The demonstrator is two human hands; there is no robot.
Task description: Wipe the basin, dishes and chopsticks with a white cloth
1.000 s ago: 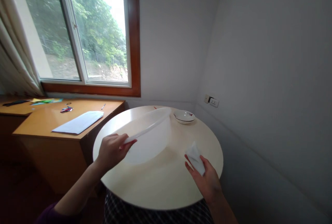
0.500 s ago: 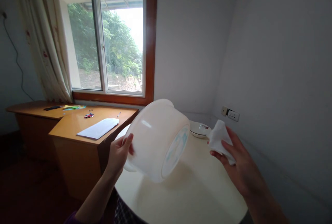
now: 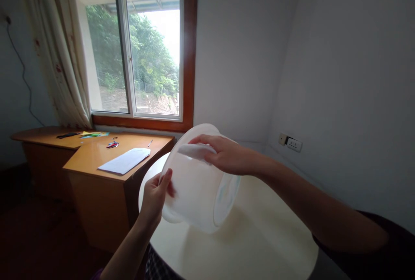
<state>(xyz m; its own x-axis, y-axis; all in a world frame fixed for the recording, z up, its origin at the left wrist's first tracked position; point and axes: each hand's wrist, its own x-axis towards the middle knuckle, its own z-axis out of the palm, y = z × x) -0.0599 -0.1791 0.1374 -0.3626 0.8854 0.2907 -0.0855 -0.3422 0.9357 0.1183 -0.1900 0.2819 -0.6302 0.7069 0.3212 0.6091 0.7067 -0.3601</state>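
Note:
A translucent white plastic basin (image 3: 194, 189) is tipped on its side above a round pale table (image 3: 259, 241), its base turned to the right. My left hand (image 3: 158, 191) grips the basin's rim at the left, thumb outside and fingers showing faintly through the wall. My right hand (image 3: 223, 152) reaches across the upper side of the basin. Its fingers are closed on a folded white cloth (image 3: 193, 151), which lies against the outer wall near the rim. Part of the basin's base is behind my right wrist.
At left stands a wooden desk (image 3: 97, 193) with white paper sheets (image 3: 126, 161), a pen (image 3: 150, 143), small scissors-like items (image 3: 112, 144) and coloured scraps (image 3: 94, 134). A wall socket (image 3: 294, 144) is at right; a window (image 3: 152, 55) is behind.
My right hand has swung left with the cloth, from beside the basin onto its upper outer wall. My right arm now hides the bowl at the back. The basin stays in my left hand.

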